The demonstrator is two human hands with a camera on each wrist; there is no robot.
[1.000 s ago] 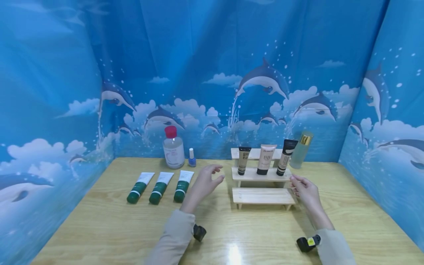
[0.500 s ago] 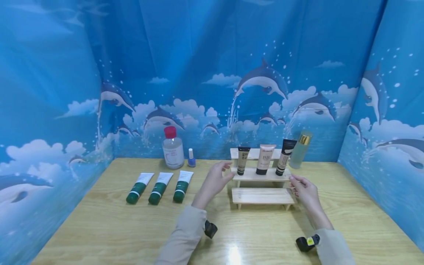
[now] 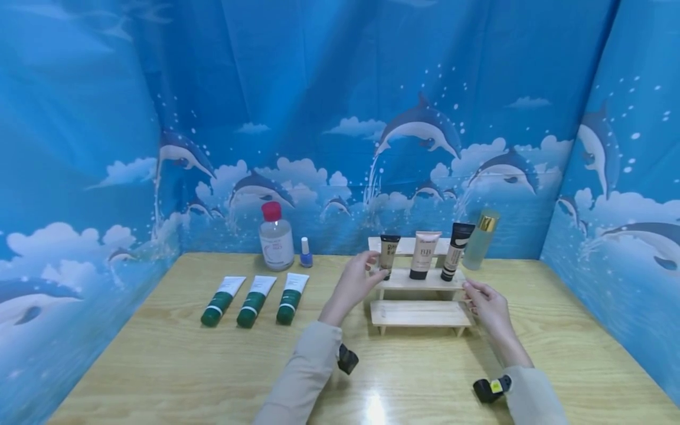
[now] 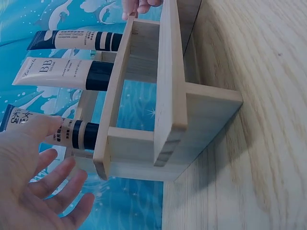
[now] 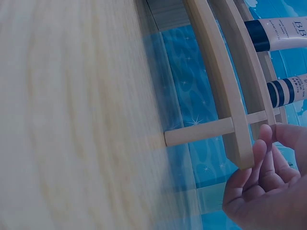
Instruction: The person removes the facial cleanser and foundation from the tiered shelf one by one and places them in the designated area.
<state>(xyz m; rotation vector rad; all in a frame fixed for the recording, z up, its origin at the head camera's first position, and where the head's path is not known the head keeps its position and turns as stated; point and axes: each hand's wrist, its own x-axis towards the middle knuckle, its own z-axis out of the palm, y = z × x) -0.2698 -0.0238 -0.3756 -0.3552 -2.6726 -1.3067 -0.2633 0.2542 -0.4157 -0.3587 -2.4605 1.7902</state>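
Observation:
A three-step wooden display stand (image 3: 421,314) bears three upright cosmetic tubes on its middle step: a small beige tube with black ends (image 3: 388,251) at left, a pink BB cream tube (image 3: 424,252) in the middle, and a black-topped striped tube (image 3: 454,254) at right. My left hand (image 3: 355,284) is at the small tube. In the left wrist view its thumb (image 4: 45,127) overlaps the tube's front, while the fingers stay spread below. With thumb and fingertips, my right hand (image 5: 276,177) pinches the right end of the stand's middle step.
Three green-and-white tubes (image 3: 257,301) lie in a row left of my left arm. Behind them stand a red-capped clear bottle (image 3: 278,245) and a blue nail polish bottle (image 3: 306,255). A gold-capped bottle (image 3: 479,245) stands behind the stand's right end, before the dolphin curtain (image 3: 319,118).
My left hand has moved right and slightly forward, from beside the stand to the small beige tube. My right hand keeps its place on the stand, and the tubes have not shifted.

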